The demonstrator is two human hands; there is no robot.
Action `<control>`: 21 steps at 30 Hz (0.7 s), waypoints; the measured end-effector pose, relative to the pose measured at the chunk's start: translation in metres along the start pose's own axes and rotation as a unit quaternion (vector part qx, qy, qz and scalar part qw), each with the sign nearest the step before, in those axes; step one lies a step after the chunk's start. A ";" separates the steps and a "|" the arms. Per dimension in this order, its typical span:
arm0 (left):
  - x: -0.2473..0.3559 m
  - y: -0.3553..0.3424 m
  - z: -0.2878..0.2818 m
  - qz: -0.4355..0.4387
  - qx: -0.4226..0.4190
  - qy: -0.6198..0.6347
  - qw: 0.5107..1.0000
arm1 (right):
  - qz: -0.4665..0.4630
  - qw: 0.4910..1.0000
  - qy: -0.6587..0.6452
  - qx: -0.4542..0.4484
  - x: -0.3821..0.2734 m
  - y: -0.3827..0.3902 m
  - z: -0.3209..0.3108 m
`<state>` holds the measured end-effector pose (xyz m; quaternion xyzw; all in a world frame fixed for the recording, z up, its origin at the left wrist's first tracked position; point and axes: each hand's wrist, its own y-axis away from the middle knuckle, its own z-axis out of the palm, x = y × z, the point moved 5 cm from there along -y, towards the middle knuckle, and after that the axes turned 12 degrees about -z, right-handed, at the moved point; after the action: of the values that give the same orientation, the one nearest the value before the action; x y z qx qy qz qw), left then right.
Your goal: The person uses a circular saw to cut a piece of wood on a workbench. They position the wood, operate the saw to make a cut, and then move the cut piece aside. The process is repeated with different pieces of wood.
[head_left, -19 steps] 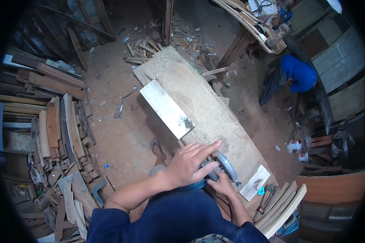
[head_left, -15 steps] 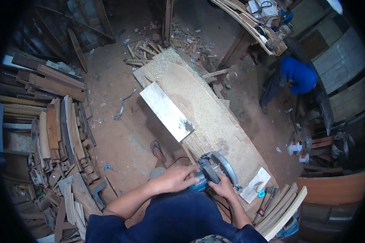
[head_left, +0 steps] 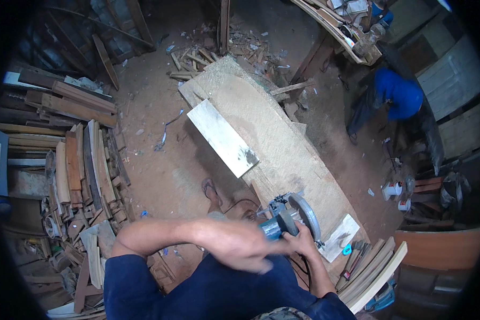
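Observation:
A teal and dark-grey circular saw (head_left: 272, 228) with a curved metal blade guard sits over the near end of the wooden workbench (head_left: 282, 138). My right hand (head_left: 302, 240) is wrapped round the saw's handle. My left hand (head_left: 242, 248) is smeared by motion, off the saw's body and close to my right wrist and my shirt; its fingers do not show clearly. Beyond the saw, a pale board (head_left: 221, 136) lies along the bench's left edge, dark-stained at its near end. A short pale offcut (head_left: 341, 238) lies at the bench's near right.
Curved wooden strips (head_left: 376, 272), hand tools (head_left: 353, 261) and a bright blue tape measure (head_left: 347, 249) lie at the near right. Stacked lumber (head_left: 85, 165) fills the left. A person in a blue shirt (head_left: 397, 96) bends over at the far right. Wood scraps (head_left: 194, 61) litter the floor beyond the bench.
My left hand has left the front of the saw and moved back toward my body, now blurred. My right hand stays on the saw's handle. The whole view has shifted slightly.

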<state>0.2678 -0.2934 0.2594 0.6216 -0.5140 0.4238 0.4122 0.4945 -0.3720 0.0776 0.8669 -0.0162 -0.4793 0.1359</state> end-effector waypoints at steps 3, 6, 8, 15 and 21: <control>0.059 -0.035 -0.079 -0.034 0.285 -0.167 0.943 | -0.048 0.998 0.029 0.038 0.023 0.012 0.003; 0.042 -0.053 -0.096 -0.154 0.207 -0.040 0.965 | 0.016 1.000 -0.007 0.002 0.015 0.008 0.006; 0.019 -0.044 -0.072 -0.037 0.172 -0.036 0.984 | -0.011 1.000 0.001 0.008 0.028 0.011 0.010; 0.056 0.023 -0.018 0.334 -0.060 0.223 0.914 | 0.024 1.000 0.000 -0.017 -0.007 0.013 -0.005; 0.055 0.034 -0.043 0.335 0.056 0.273 0.900 | -0.085 0.995 0.050 -0.008 0.000 0.000 0.002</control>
<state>0.2358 -0.2730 0.3274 0.2943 -0.5342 0.7185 0.3343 0.4929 -0.3719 0.0770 0.8869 0.0684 -0.4453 0.1019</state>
